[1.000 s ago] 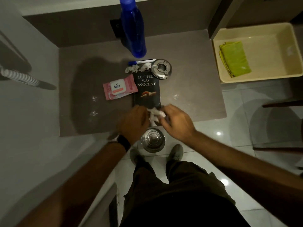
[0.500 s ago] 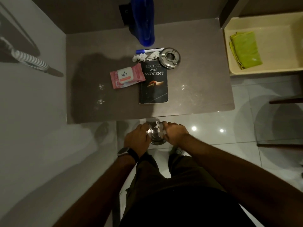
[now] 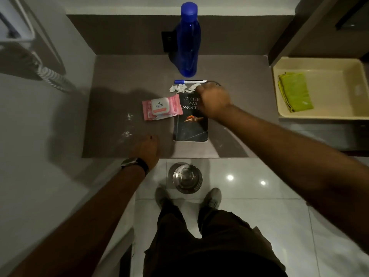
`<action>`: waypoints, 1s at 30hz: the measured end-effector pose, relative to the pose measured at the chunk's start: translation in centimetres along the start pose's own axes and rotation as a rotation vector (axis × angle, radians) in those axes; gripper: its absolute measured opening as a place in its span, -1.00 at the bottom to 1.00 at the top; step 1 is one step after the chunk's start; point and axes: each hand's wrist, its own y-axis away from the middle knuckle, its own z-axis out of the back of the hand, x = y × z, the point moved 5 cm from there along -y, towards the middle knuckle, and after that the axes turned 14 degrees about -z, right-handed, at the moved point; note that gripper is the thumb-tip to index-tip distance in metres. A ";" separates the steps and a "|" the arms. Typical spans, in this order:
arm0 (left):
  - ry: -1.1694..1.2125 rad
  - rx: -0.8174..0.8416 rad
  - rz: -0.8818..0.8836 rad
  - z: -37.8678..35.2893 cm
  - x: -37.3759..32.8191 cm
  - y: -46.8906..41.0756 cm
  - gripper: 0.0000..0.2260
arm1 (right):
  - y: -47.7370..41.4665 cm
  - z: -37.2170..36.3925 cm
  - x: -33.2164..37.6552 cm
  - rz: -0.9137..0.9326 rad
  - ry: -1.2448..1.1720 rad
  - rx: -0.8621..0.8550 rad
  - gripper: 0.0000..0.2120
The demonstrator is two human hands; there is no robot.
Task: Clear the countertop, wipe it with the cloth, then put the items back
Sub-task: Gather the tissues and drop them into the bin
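Observation:
On the grey countertop [image 3: 111, 80] stand a tall blue bottle [image 3: 188, 41], a blue-capped pen [image 3: 189, 81], crumpled white tissue bits [image 3: 179, 88], a pink wipes pack [image 3: 161, 107] and a black book [image 3: 190, 126]. My right hand [image 3: 213, 100] reaches over the book's top, its fingertips at the right end of the tissue bits. It hides the round steel piece there, and its fingers are out of sight. My left hand [image 3: 146, 149] rests at the counter's front edge, loosely curled and holding nothing. The green cloth [image 3: 295, 92] lies in a beige tub [image 3: 339, 66] at the right.
A steel bin [image 3: 187, 178] stands on the tiled floor just below the counter's front edge, between it and my shoes. White crumbs [image 3: 127, 124] dot the counter's left part. A wall closes the left side, and a dark shelf edge rises at the back right.
Both hands carried a crumpled tissue from the book down to the steel bin. Now the right hand has gone back up to the tissue bits, and the left has risen to the counter's edge.

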 end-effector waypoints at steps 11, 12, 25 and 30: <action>0.062 -0.017 -0.049 -2.5 2.9 0.3 -0.86 | -7.7 -4.2 0.3 -0.013 0.243 -0.041 -0.53; 0.082 -0.009 -0.035 -2.6 3.1 0.3 -0.87 | -8.0 -4.5 0.2 -0.029 0.212 -0.031 -0.55; 0.146 0.010 -0.005 -3.0 3.5 -0.4 -0.92 | 2.2 -0.9 -1.9 -0.221 -0.571 -0.241 -0.80; 0.165 -0.047 -0.026 -3.0 3.5 -0.4 -0.93 | 16.7 -8.0 -1.3 -0.208 -0.661 -0.063 -0.87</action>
